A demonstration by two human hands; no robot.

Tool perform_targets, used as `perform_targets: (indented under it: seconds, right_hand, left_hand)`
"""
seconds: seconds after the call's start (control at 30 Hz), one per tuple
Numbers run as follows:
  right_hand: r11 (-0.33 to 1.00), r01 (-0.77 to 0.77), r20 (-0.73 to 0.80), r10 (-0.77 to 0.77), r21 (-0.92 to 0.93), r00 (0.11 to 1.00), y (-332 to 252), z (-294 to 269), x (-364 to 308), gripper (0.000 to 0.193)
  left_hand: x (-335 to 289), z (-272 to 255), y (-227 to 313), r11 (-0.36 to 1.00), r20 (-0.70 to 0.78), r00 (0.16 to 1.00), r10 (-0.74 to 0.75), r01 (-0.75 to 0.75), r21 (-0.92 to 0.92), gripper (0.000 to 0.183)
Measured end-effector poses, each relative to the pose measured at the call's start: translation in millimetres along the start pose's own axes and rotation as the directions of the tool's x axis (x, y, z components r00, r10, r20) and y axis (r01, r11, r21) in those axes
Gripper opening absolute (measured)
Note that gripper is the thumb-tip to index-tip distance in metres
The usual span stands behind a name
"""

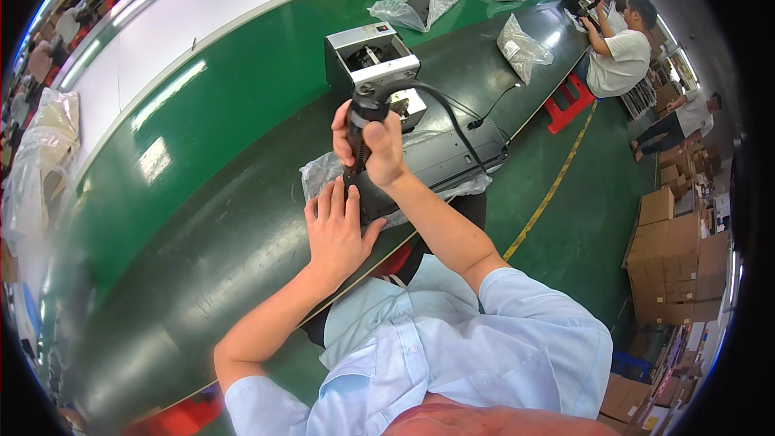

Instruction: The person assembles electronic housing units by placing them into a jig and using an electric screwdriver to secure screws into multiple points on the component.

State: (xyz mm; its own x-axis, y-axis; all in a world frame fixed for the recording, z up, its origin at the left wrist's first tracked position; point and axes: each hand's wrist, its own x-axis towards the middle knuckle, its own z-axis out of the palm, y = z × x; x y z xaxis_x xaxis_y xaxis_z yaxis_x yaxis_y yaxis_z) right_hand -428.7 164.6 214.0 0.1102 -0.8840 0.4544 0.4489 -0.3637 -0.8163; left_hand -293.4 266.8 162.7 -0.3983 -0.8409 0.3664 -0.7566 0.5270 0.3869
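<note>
My right hand (373,144) is wrapped round a black power screwdriver (370,106), held upright with its tip down at the left end of a long black panel (456,155). A thick black cable curves from the screwdriver's top over the panel. My left hand (339,230) lies with its fingers stretched out at that same end, the fingertips close to the screwdriver's tip. Clear plastic wrap (320,171) lies under the panel. Just beyond my right hand stands a silver and black box-shaped machine (371,56) with an open top. My fingers hide the exact contact point.
The dark green bench (202,291) runs diagonally, with a brighter green strip behind it. Plastic-wrapped parts (523,48) lie farther along. A person (620,52) works at the far end, beside a red stool (570,103). Cardboard boxes (674,262) are stacked at right.
</note>
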Motion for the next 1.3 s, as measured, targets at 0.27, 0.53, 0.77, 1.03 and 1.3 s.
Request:
perform_targets:
  seconds: [0.27, 0.53, 0.77, 1.03, 1.3]
  right_hand:
    - [0.898, 0.323, -0.094, -0.365, -0.298, 0.926, -72, -46, 38, 0.076]
    - [0.947, 0.205, -0.17, -0.251, -0.247, 0.953, -65, -59, 19, 0.073]
    - [0.997, 0.022, -0.038, -0.025, -0.078, 0.999, -65, -12, -43, 0.08]
    - [0.984, -0.176, 0.031, 0.175, 0.019, 0.984, -48, 11, -67, 0.082]
    - [0.98, -0.194, 0.108, 0.189, 0.037, 0.976, -39, 11, -72, 0.082]
  left_hand:
    - [3, -6, 0, 0.998, 0.013, 0.999, 0.051, -0.05, -0.031, 0.074]
    - [1, -5, 0, 0.998, 0.043, 0.998, 0.047, -0.045, -0.039, 0.077]
    - [6, -5, -4, 0.997, 0.043, 0.998, 0.047, -0.044, -0.068, 0.075]
    - [8, -1, -6, 0.992, 0.02, 0.998, 0.06, -0.058, -0.11, 0.068]
    - [8, 0, -7, 0.992, 0.005, 0.998, 0.067, -0.066, -0.111, 0.061]
